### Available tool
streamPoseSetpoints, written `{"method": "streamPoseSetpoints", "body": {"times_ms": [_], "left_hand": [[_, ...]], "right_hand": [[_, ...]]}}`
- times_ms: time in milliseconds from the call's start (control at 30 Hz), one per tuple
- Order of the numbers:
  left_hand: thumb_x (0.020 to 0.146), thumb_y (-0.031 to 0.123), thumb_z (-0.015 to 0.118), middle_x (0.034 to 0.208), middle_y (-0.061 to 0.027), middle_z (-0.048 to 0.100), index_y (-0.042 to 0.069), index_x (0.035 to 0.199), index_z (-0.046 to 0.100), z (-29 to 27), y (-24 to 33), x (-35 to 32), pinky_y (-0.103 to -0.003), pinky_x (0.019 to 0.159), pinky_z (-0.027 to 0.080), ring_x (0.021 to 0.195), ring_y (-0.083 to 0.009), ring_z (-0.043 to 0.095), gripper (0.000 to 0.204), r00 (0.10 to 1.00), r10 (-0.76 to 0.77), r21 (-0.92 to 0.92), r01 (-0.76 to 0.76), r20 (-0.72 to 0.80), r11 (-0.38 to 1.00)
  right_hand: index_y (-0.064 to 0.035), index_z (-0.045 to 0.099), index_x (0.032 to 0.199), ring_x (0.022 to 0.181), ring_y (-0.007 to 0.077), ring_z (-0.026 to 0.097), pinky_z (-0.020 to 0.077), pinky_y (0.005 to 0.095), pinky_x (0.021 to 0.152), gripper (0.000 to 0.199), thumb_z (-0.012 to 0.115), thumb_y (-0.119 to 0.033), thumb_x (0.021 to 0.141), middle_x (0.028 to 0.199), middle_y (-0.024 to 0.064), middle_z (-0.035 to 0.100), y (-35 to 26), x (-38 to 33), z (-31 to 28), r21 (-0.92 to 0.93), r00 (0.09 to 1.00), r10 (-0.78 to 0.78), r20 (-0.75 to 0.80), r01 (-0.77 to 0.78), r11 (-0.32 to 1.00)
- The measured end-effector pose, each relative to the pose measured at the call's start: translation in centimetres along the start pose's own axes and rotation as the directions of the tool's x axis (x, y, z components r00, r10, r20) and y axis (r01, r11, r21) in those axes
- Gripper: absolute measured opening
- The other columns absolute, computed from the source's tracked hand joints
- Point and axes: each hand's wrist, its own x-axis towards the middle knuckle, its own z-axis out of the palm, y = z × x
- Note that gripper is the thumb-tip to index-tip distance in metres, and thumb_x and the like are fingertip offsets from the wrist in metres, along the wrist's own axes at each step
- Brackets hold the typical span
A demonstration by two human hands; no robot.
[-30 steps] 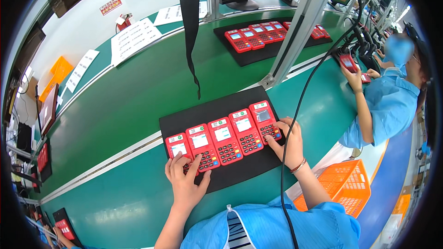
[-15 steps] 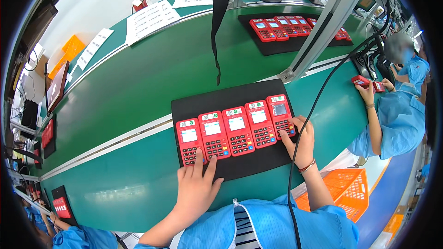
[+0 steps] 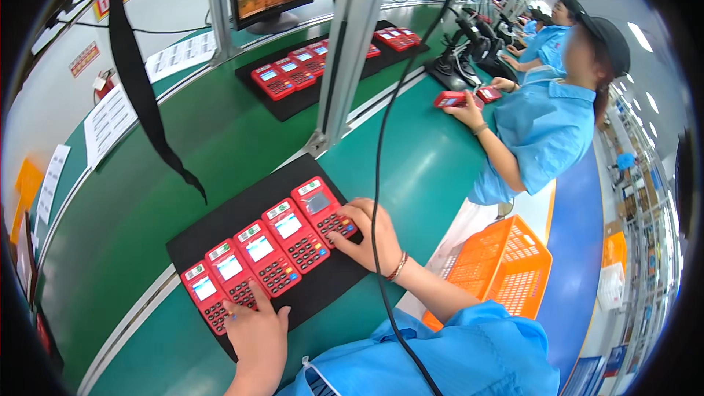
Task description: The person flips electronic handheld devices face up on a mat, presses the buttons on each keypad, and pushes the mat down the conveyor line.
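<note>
five red keypad terminals (image 3: 259,249) side by side on the black mat (image 3: 334,279)
toward the mat's left end i see the left hand (image 3: 257,339) loosely spread, fingertips at the keys, holding nothing; at its right end the right hand (image 3: 375,236) curls half-open over the rightmost terminal (image 3: 317,202), and i can't tell whether it grips.

Five red, oblong plastic keypad terminals (image 3: 267,259) look smooth and faintly glossy on a matt black, rectangular mat (image 3: 246,209). The flat teal worktop (image 3: 407,147) is smooth and shiny. At twelve o'clock, a straight silver metal post (image 3: 349,51) has a satin finish; at four, an orange, perforated plastic basket (image 3: 529,279) looks smooth; at five, a loose blue cloth jacket (image 3: 477,348) is softly creased.
</note>
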Motion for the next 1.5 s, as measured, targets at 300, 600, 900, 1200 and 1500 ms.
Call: {"method": "streamPoseSetpoints", "body": {"times_ms": [300, 600, 900, 1200, 1500], "left_hand": [[0.095, 0.052, 0.066, 0.11, -0.0538, 0.058, -0.008, 0.15, 0.044, -0.6, 0.1, 0.7, -0.05, 0.087, 0.054, 0.112, -0.0575, 0.065, 0.085, 0.995, -0.014, -0.026, 0.016, 0.094, 1.0], [0.094, 0.054, 0.066, 0.114, -0.0555, 0.055, -0.009, 0.152, 0.041, 0.5, 0.3, 0.5, -0.05, 0.088, 0.053, 0.117, -0.0577, 0.062, 0.089, 0.995, -0.03, -0.001, 0.03, 0.091, 1.0], [0.092, 0.052, 0.069, 0.123, -0.0491, 0.057, -0.004, 0.153, 0.043, -3.9, -0.9, 0.1, -0.054, 0.103, 0.044, 0.118, -0.0497, 0.064, 0.086, 0.98, -0.014, -0.167, 0.048, 0.199, 0.985], [0.097, 0.033, 0.071, 0.131, -0.0247, 0.064, 0.01, 0.138, 0.064, 0.8, -8.1, -2.9, -0.052, 0.103, 0.046, 0.118, -0.042, 0.061, 0.048, 0.887, -0.061, -0.422, -0.156, -0.457, 0.893], [0.077, 0.029, 0.086, 0.154, -0.0199, 0.048, 0.003, 0.155, 0.041, 6.7, -9.6, -4.0, -0.053, 0.12, 0.028, 0.143, -0.0423, 0.038, 0.094, 0.912, -0.304, -0.739, 0.003, -0.274, 0.674]], "right_hand": [[-0.0058, 0.067, 0.115, 0.107, 0.0346, 0.061, 0.0482, 0.0455, 0.095, 0.043, 0.084, -0.028, 0.082, 0.114, 0.015, 0.064, 0.3, -0.1, -0.3, -0.005, 1.0, 0.006, 0.006, -0.006, 1.0], [-0.0051, 0.066, 0.115, 0.104, 0.0344, 0.062, 0.0484, 0.0448, 0.093, 0.044, 0.084, -0.027, 0.082, 0.113, 0.0147, 0.065, 0.0, 0.1, -0.5, 0.003, 1.0, -0.002, 0.007, 0.002, 1.0], [-0.0036, 0.067, 0.115, 0.101, 0.0358, 0.062, 0.049, 0.0455, 0.092, 0.044, 0.084, -0.026, 0.082, 0.113, 0.0165, 0.065, 0.2, -0.1, -0.4, -0.004, 1.0, 0.016, -0.004, -0.016, 1.0], [-0.0032, 0.066, 0.116, 0.101, 0.037, 0.062, 0.0495, 0.0466, 0.092, 0.044, 0.083, -0.025, 0.082, 0.115, 0.0174, 0.064, -0.3, -0.2, -0.5, 0.004, 0.999, 0.036, 0.018, -0.036, 0.999], [0.0021, 0.064, 0.131, 0.122, 0.0424, 0.057, 0.0415, 0.0496, 0.107, 0.061, 0.079, -0.036, 0.086, 0.134, 0.0279, 0.061, 1.0, 0.2, 0.2, -0.059, 0.992, 0.055, 0.11, -0.048, 0.997]]}}
